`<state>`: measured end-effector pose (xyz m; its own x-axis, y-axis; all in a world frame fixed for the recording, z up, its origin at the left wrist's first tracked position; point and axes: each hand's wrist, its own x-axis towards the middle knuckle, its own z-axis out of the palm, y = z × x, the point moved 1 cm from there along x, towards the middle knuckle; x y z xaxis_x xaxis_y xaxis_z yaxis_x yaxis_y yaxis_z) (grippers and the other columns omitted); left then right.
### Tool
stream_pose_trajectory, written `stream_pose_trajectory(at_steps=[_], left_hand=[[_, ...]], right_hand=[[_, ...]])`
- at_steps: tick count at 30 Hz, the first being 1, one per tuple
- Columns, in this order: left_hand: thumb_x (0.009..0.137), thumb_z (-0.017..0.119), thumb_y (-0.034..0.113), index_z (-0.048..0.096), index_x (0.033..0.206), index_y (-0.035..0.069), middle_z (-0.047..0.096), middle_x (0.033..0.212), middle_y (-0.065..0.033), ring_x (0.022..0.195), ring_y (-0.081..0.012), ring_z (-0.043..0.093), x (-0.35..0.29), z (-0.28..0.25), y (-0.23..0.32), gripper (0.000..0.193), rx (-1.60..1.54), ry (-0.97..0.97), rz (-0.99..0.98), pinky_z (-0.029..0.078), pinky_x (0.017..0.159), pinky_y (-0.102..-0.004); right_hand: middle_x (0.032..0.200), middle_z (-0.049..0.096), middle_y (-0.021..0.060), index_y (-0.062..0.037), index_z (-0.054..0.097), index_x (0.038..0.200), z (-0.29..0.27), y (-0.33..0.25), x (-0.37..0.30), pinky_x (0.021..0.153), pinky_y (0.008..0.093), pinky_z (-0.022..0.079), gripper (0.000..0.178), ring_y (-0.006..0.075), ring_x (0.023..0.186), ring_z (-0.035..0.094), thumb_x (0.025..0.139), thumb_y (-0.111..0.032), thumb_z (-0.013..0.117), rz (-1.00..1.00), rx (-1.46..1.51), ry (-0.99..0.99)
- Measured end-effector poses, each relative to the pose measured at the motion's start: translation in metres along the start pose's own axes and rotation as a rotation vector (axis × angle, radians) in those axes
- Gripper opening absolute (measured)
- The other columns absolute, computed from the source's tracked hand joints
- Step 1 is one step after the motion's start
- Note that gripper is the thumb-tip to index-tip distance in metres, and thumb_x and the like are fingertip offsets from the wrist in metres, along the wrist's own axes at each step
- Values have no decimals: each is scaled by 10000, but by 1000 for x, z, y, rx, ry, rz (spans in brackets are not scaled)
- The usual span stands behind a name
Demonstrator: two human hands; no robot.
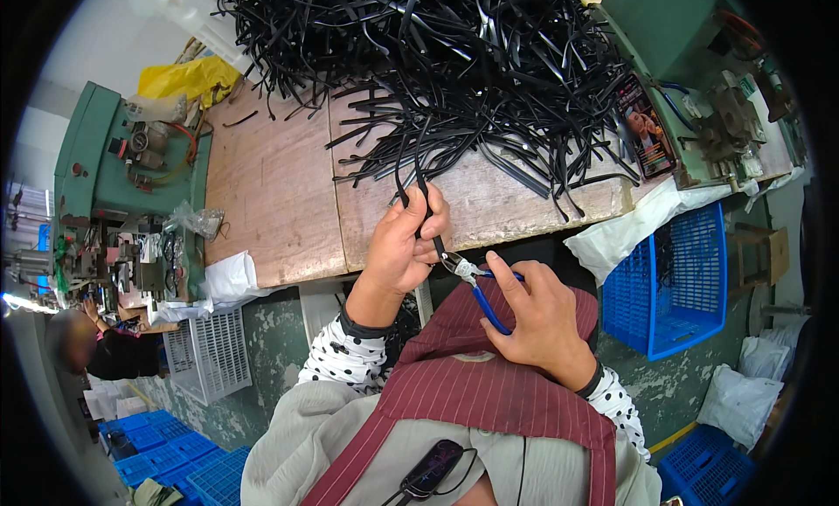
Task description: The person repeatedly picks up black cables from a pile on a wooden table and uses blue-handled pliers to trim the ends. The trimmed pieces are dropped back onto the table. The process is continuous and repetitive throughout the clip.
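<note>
Across your lap lies a maroon striped apron (516, 379), with a dark oval device (434, 467) hanging on a cord at your chest. Above the apron, your right hand (544, 318) holds blue-handled pliers (495, 312); the fingers and thumb are spread loosely about the two handles. The head of the pliers points up and to the left, at the lower end of the slim black strips (419, 163). You cannot tell from this view whether the jaws are closed on that end.

Your left hand (398, 244) holds the strips in a narrow pinch between thumb and fingers, just short of the front edge of the wooden workbench (278, 196). Their upper lengths extend away from you over the bench top, toward a large tangled pile (454, 60) of similar black strips. A printed card (648, 132) lies at the right side of the pile.

To the right, below bench level, locate a blue crate (627, 301); a green machine (660, 34) stands above and beyond it. To the left, a second green machine (96, 161) stands beside the bench, near a yellow bag (185, 79). Farther left, a co-worker (129, 355) in dark clothing reaches toward equipment.
</note>
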<state>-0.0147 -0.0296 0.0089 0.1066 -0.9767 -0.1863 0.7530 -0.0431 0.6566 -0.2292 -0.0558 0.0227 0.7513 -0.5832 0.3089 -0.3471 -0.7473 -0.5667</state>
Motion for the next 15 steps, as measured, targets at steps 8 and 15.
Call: stream_pose_trajectory(at_steps=[8,15], left_hand=[[1053,367,386,450,879,109,367,644,48,491,-32,265,3,-7,-2,337,-158,-155,-69,230,414,-179],[1045,378,413,443,924,113,375,670,27,511,-52,290,-10,9,-25,329,70,118,530,271,454,-204]], right_hand=[[964,543,118,-90,491,1386,-3,-5,0,625,372,481,845,272,779,562,601,-163,795,-20,-63,-47],[887,543,105,-82,528,1355,3,-3,-3,596,365,507,781,256,692,593,621,-151,784,38,96,-16]])
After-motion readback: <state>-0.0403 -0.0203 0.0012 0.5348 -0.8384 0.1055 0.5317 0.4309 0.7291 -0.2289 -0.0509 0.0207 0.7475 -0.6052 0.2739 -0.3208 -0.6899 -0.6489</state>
